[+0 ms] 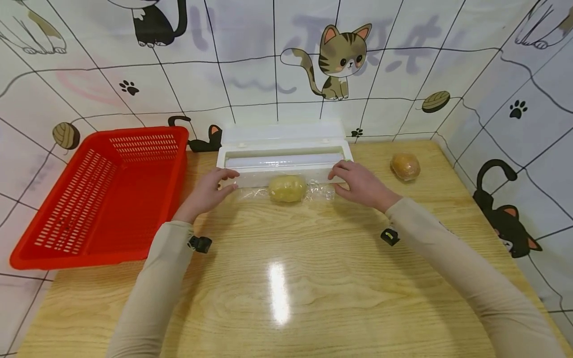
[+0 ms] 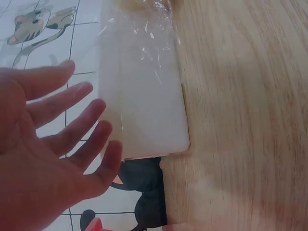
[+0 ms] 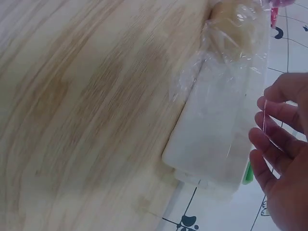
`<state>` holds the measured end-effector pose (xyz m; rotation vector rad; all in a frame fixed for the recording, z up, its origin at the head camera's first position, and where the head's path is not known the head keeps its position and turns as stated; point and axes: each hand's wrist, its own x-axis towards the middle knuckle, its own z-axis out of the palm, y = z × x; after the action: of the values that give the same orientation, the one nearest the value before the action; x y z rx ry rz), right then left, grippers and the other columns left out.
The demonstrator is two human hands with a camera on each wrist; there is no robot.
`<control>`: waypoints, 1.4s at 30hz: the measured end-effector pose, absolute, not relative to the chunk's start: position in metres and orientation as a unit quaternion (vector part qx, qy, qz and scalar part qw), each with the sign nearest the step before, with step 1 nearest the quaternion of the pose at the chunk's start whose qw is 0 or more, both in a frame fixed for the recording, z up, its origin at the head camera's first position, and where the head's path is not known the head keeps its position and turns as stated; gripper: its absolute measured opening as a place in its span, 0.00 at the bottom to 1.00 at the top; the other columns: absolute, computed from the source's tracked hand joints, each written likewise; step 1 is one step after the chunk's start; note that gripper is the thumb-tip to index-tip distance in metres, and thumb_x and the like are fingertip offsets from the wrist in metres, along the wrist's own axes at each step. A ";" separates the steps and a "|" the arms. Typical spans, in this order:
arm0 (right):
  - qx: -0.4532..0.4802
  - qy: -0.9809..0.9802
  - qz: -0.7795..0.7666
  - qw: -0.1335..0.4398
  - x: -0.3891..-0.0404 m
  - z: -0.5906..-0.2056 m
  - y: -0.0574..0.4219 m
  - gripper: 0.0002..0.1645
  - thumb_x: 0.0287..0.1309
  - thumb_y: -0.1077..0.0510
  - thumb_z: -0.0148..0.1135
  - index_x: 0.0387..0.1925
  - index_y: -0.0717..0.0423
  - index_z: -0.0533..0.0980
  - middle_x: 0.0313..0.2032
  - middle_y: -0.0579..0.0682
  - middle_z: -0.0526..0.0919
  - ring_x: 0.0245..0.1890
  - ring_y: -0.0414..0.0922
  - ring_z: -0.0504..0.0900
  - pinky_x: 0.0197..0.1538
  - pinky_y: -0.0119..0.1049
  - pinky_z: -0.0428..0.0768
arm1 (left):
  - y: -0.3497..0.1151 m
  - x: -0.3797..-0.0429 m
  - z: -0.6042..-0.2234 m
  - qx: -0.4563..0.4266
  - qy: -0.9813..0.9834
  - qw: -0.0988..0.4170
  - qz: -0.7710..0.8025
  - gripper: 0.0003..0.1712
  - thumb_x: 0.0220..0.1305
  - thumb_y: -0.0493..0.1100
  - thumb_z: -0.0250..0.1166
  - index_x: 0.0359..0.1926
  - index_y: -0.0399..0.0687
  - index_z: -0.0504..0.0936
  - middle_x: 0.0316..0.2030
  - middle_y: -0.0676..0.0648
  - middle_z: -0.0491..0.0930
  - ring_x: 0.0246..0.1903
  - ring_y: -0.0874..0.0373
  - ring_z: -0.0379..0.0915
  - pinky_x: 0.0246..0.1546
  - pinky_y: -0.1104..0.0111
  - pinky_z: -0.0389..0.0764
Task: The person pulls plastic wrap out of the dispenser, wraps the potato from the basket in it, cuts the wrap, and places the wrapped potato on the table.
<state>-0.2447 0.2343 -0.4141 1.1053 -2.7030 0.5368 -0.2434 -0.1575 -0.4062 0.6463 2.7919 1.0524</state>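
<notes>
Cartoon cats, paw prints and yarn balls decorate the white, grid-lined wall covering (image 1: 250, 82) behind a glossy wood-grain table (image 1: 286, 238). Near the table's back edge sits a white cling-film dispenser (image 1: 286, 146), its lid (image 1: 286, 131) standing open behind a film roll (image 1: 286, 160). Just in front of the roll, about midway along the dispenser, is a yellow potato (image 1: 287, 189), with crinkled clear film (image 1: 319, 190) over it and spreading to both sides. At the dispenser's left end, the left hand (image 1: 209, 191) has its thumb and fingers apart, gently bent and holding nothing. By the right end, the right hand (image 1: 361, 185) also has relaxed, bent fingers, with a gap between thumb and forefinger; whether its fingertips touch the film I cannot tell. Beige sleeves (image 1: 461, 263) cover both forearms. Left of the dispenser stands a red plastic basket (image 1: 130, 209) with slotted walls, while a round tan food item (image 1: 405, 166) in shiny clear wrap lies apart on the right, beyond the right hand.
</notes>
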 end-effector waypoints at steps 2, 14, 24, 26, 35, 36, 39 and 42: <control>0.345 -0.916 0.196 0.054 -0.243 -0.413 0.232 0.13 0.56 0.63 0.64 0.43 0.61 0.77 0.43 0.55 0.79 0.41 0.54 0.77 0.47 0.50 0.73 | -0.159 -0.243 -0.406 0.216 0.903 0.074 0.364 0.22 0.68 0.38 0.60 0.60 0.34 0.72 0.56 0.35 0.72 0.54 0.41 0.65 0.54 0.49 0.69; 0.232 -0.958 0.170 0.016 -0.249 -0.412 0.202 0.25 0.56 0.45 0.64 0.48 0.57 0.75 0.36 0.49 0.79 0.41 0.50 0.74 0.49 0.55 0.66 | -0.144 -0.252 -0.407 0.229 0.862 0.183 0.413 0.40 0.63 0.52 0.65 0.71 0.47 0.59 0.60 0.41 0.70 0.59 0.45 0.65 0.61 0.48 0.62; 0.230 -0.964 0.130 0.024 -0.249 -0.419 0.185 0.19 0.58 0.45 0.66 0.42 0.56 0.77 0.21 0.43 0.72 0.30 0.47 0.71 0.49 0.53 0.64 | -0.112 -0.261 -0.401 0.260 0.928 0.111 0.244 0.34 0.60 0.49 0.69 0.62 0.41 0.67 0.39 0.41 0.78 0.38 0.47 0.74 0.44 0.56 0.76; 0.243 -0.962 0.121 0.036 -0.248 -0.421 0.185 0.16 0.59 0.47 0.67 0.40 0.55 0.78 0.20 0.43 0.71 0.30 0.47 0.71 0.49 0.54 0.64 | -0.109 -0.260 -0.400 0.260 0.937 0.099 0.213 0.32 0.61 0.49 0.69 0.61 0.42 0.67 0.37 0.43 0.77 0.35 0.49 0.74 0.40 0.57 0.76; 0.290 -0.943 0.133 0.095 -0.246 -0.429 0.187 0.07 0.60 0.58 0.65 0.32 0.53 0.74 0.19 0.43 0.72 0.25 0.44 0.72 0.48 0.52 0.65 | -0.105 -0.260 -0.404 0.313 0.942 0.018 0.120 0.18 0.62 0.49 0.67 0.41 0.41 0.72 0.24 0.49 0.76 0.23 0.53 0.72 0.26 0.61 0.72; 0.299 -0.939 0.131 0.105 -0.247 -0.430 0.188 0.08 0.60 0.60 0.65 0.30 0.53 0.72 0.19 0.43 0.73 0.25 0.44 0.72 0.47 0.52 0.65 | -0.106 -0.260 -0.404 0.320 0.941 0.013 0.109 0.16 0.62 0.47 0.68 0.39 0.42 0.72 0.23 0.49 0.76 0.22 0.53 0.72 0.25 0.61 0.71; 0.330 -0.924 0.119 0.149 -0.249 -0.437 0.190 0.13 0.58 0.63 0.65 0.28 0.53 0.68 0.21 0.44 0.73 0.24 0.44 0.73 0.45 0.51 0.66 | -0.107 -0.261 -0.407 0.337 0.938 0.006 0.076 0.14 0.63 0.44 0.67 0.33 0.44 0.69 0.21 0.50 0.75 0.20 0.52 0.71 0.23 0.61 0.70; 0.368 -0.903 0.085 0.205 -0.250 -0.443 0.192 0.13 0.59 0.65 0.63 0.28 0.54 0.66 0.21 0.46 0.72 0.23 0.45 0.71 0.44 0.49 0.66 | -0.108 -0.263 -0.410 0.348 0.936 0.010 0.050 0.12 0.65 0.42 0.65 0.34 0.45 0.69 0.21 0.49 0.75 0.19 0.51 0.69 0.23 0.61 0.69</control>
<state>-0.2505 0.1916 -0.4427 1.0266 -2.5167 0.2365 -0.2631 -0.1080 -0.4100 1.0855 2.9235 0.1549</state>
